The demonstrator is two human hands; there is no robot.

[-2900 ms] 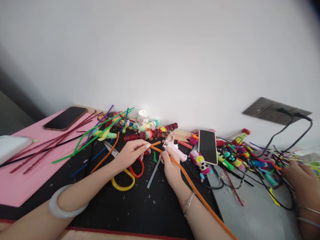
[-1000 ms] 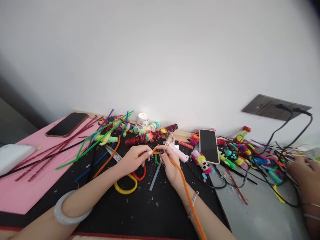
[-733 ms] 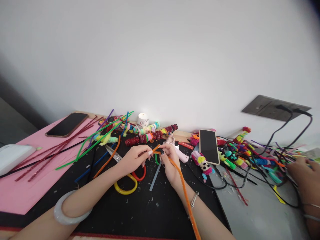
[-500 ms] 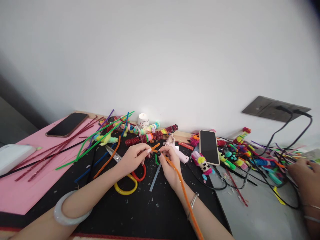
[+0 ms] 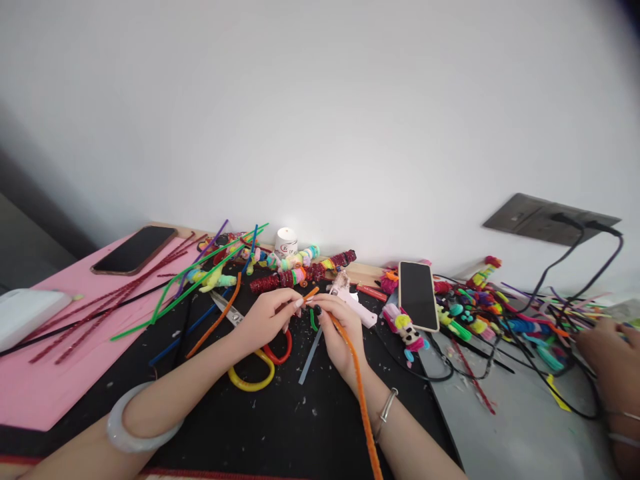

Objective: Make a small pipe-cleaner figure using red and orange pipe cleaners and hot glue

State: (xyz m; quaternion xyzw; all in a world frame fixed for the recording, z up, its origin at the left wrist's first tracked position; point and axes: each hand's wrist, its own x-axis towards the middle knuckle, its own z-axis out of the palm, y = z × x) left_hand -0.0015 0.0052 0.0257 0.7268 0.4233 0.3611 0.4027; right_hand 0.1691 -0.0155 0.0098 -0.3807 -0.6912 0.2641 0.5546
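Note:
Between my two hands is an orange pipe cleaner (image 5: pixel 361 383), its short end poking up past my fingertips and its long tail hanging down over my right wrist. My left hand (image 5: pixel 274 313) pinches it near that short end. Close beside, my right hand (image 5: pixel 342 333) grips it between thumb and fingers. Scissors with yellow and red handles (image 5: pixel 253 383) lie below my left hand, partly covered by it. A translucent glue stick (image 5: pixel 311 357) rests on the black mat (image 5: pixel 300 433) under my hands. Just behind my right hand lies a pale pink glue gun (image 5: pixel 360 310).
Pipe cleaners and a dark phone (image 5: pixel 135 250) lie on pink paper (image 5: pixel 45 393) at left. Fuzzy figures and a paper cup (image 5: pixel 287 241) stand along the wall. Right are another phone (image 5: pixel 418 295), cables and another person's hand (image 5: pixel 607 360).
My right fingers have moved in against my left fingertips, covering more of the pipe cleaner's short end. Its hanging tail has swung left.

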